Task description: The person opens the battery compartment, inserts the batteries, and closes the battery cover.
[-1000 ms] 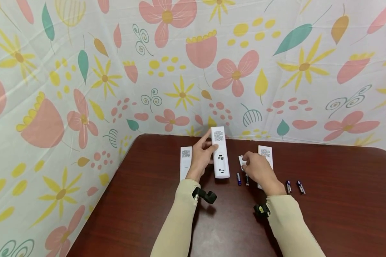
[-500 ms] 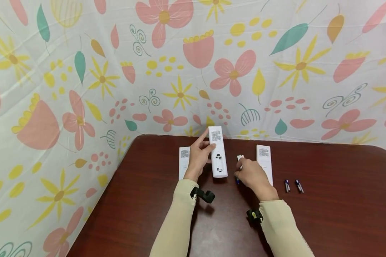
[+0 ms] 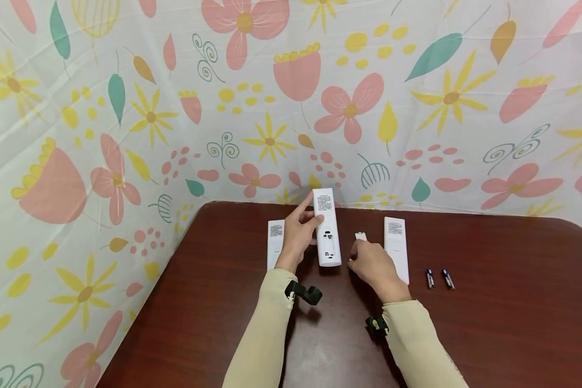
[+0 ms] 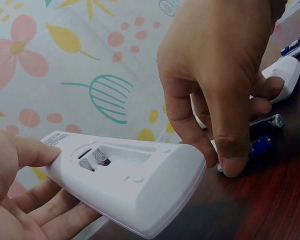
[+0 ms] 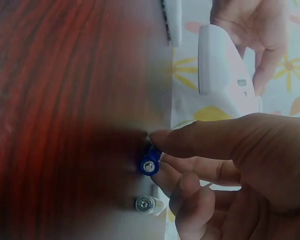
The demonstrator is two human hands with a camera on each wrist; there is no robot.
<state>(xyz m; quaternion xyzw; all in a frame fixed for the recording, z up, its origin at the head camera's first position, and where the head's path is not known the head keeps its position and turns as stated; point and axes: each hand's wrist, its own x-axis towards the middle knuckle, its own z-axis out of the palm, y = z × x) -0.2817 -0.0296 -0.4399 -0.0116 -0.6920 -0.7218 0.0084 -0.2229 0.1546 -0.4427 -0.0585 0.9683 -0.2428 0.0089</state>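
Observation:
My left hand (image 3: 296,237) grips a white remote control (image 3: 326,220), tilted up with its back facing me. In the left wrist view its battery compartment (image 4: 127,162) lies uncovered, metal springs showing and no battery inside. Just right of it, my right hand (image 3: 375,267) reaches down to the table. Thumb and fingers pinch a blue battery (image 5: 150,164) there, as the right wrist view shows. A second battery (image 5: 146,204) lies beside it, with a silvery end facing the camera. Beyond the right hand's fingers, the end of a white battery cover (image 3: 361,236) sticks out.
One more white remote (image 3: 275,242) lies left of the left hand, partly hidden by it. Another remote (image 3: 396,245) lies to the right, back up. Farther right are two batteries, one (image 3: 430,278) beside the other (image 3: 448,278). A flowered cloth (image 3: 349,161) hangs behind the table.
My right hand has moved left and down from over the battery cover to the blue battery, and its fingers have closed on it. The left hand keeps holding the remote much as before.

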